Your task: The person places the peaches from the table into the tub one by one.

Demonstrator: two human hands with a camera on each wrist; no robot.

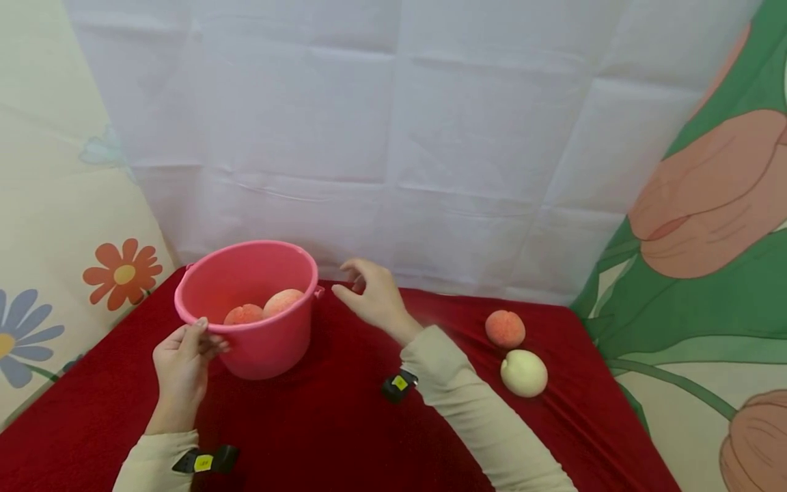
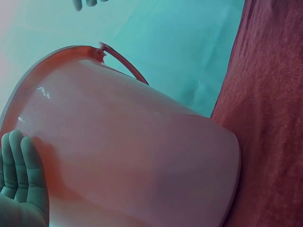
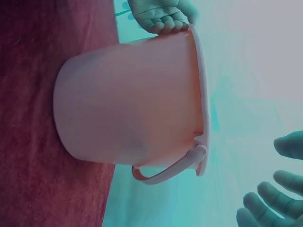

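A pink bucket (image 1: 264, 348) stands upright on the red cloth, left of the middle. Inside it lie a coral-red peach (image 1: 243, 314) and a paler peach (image 1: 283, 301), partly hidden by the near rim. My left hand (image 1: 184, 365) pinches the bucket's near-left rim, thumb on top and fingers against the outer wall, as the right wrist view also shows. To the right of the bucket, my right hand (image 1: 375, 294) hovers with loosely bent fingers and holds nothing. The bucket's handle (image 3: 173, 170) hangs down on the far side, seen in the right wrist view.
On the right of the red cloth (image 1: 344, 437) lie another coral-red peach (image 1: 505, 329) and a pale cream peach (image 1: 524, 373), close together. A white sheet (image 1: 393, 137) hangs behind the table, with flower-printed cloths at both sides.
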